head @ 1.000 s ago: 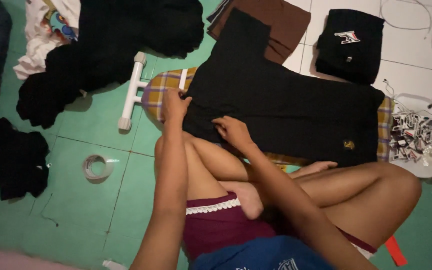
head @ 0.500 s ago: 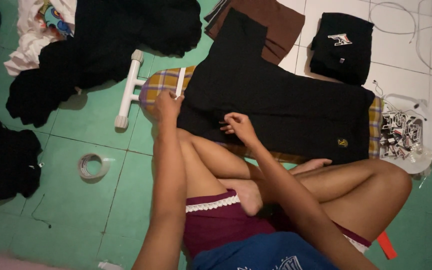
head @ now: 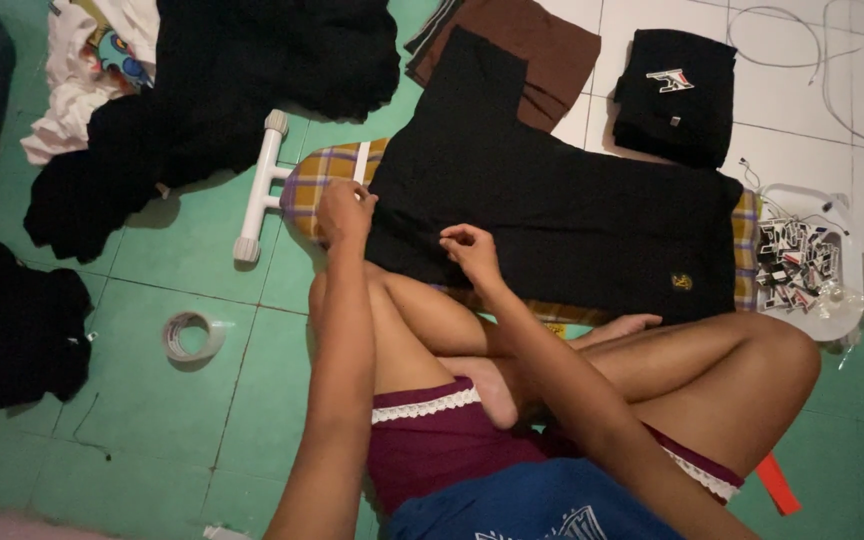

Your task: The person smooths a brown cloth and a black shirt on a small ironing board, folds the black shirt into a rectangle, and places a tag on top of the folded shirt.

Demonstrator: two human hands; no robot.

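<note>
From the head view, a black shirt (head: 552,210) lies spread flat over a low board with a plaid cover (head: 324,180), standing on the green tiled floor (head: 152,330). The left hand (head: 344,212) rests at the board's rounded left end, fingers curled down on the shirt's edge. The right hand (head: 470,250) sits at the near edge of the shirt, fingertips pinched on a bit of the cloth. A roll of clear tape (head: 190,335) lies on the floor, well apart to the left. A folded black garment (head: 677,95) lies beyond the board's far right corner.
</note>
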